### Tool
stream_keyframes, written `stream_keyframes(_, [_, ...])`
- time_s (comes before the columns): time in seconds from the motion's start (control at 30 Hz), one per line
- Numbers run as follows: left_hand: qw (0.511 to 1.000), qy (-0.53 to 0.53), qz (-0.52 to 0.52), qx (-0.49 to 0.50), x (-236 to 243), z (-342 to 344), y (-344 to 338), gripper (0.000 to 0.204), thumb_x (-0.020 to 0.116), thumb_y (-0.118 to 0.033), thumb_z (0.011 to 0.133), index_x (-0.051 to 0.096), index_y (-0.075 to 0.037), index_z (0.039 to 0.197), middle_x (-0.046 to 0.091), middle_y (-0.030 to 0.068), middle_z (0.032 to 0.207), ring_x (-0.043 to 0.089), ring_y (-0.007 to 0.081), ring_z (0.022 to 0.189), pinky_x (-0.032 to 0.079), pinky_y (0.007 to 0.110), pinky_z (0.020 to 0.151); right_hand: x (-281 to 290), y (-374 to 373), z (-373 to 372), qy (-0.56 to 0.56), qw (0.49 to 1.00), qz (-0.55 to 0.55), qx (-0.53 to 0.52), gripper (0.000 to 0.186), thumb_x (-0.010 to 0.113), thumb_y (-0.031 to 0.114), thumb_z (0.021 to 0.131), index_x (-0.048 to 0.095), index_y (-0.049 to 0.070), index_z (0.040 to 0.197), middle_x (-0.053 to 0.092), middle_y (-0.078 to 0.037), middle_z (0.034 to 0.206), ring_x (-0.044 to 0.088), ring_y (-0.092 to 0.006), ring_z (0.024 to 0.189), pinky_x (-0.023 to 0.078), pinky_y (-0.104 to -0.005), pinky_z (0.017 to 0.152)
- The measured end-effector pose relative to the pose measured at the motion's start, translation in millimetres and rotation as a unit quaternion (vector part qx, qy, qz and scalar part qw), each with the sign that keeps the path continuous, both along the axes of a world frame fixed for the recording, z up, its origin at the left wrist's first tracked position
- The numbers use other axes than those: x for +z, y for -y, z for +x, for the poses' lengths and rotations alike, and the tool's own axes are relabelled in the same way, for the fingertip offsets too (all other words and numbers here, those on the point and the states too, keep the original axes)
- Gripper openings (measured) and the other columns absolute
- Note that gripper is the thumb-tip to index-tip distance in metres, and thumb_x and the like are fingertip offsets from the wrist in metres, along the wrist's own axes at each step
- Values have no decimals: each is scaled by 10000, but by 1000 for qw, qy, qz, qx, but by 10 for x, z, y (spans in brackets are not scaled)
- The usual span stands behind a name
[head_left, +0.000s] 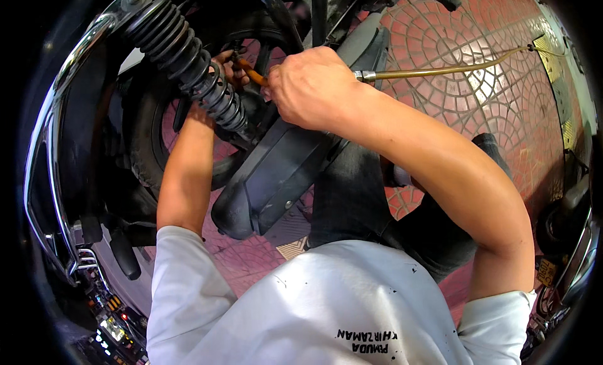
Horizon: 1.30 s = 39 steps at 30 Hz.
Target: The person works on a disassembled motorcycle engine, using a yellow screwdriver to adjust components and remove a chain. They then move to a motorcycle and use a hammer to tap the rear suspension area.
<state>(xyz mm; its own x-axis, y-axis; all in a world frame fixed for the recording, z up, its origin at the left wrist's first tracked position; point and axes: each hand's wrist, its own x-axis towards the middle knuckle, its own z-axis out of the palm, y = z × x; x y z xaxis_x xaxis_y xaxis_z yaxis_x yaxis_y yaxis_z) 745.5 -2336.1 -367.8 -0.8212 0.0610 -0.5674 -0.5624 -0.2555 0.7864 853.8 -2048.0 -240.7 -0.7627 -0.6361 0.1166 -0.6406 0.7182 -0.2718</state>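
My right hand (308,88) is closed around an inflator-like tool with an orange tube (254,75); a metal fitting (365,76) joins a yellowish hose (427,71) running rightward. My left hand (227,68) reaches behind the black coil-spring shock absorber (188,73), fingers curled at a small dark piece near the orange tube's end; what they grip is unclear. Both hands are beside a motorbike's black rear wheel (143,154), partly hidden by the shock and my arms. A long black housing (257,195) lies below my right hand.
A chrome rail (47,145) curves along the left, near a dark footpeg (125,255). My bent legs in dark trousers (342,201) are beside the housing on the red tiled floor (458,38). Other vehicle parts (565,227) stand at the right edge.
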Motion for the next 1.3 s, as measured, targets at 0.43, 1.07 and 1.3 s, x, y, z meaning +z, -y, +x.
stream_keyframes(0.43, [972, -149, -90, -157, -326, -245, 165, 286, 624, -278, 1018, 630, 2, 1075, 671, 36, 951, 595, 158, 783, 560, 332, 768, -101, -35, 4, -34, 999, -7, -1, 251, 582, 268, 949, 744, 78, 928, 720, -129, 718, 734, -300, 705, 564, -433, 663])
stream_keyframes(1.07, [973, -124, 71, -182, -357, -141, 395, 440, 526, -225, 1053, 505, 56, 1392, 673, 80, 1034, 612, 104, 830, 570, 245, 827, -14, -8, 31, 11, 1000, 27, 8, 179, 596, 249, 901, 727, 179, 803, 686, -48, 673, 671, -269, 643, 405, -469, 785])
stream_keyframes(1.3, [943, -228, -111, -215, -391, -64, 364, 347, 488, -215, 1071, 559, 10, 1327, 686, 103, 1045, 605, 161, 804, 571, 345, 776, -24, -15, 34, -25, 999, 23, 4, 204, 600, 261, 921, 714, 194, 765, 664, -40, 641, 653, -248, 616, 398, -452, 775])
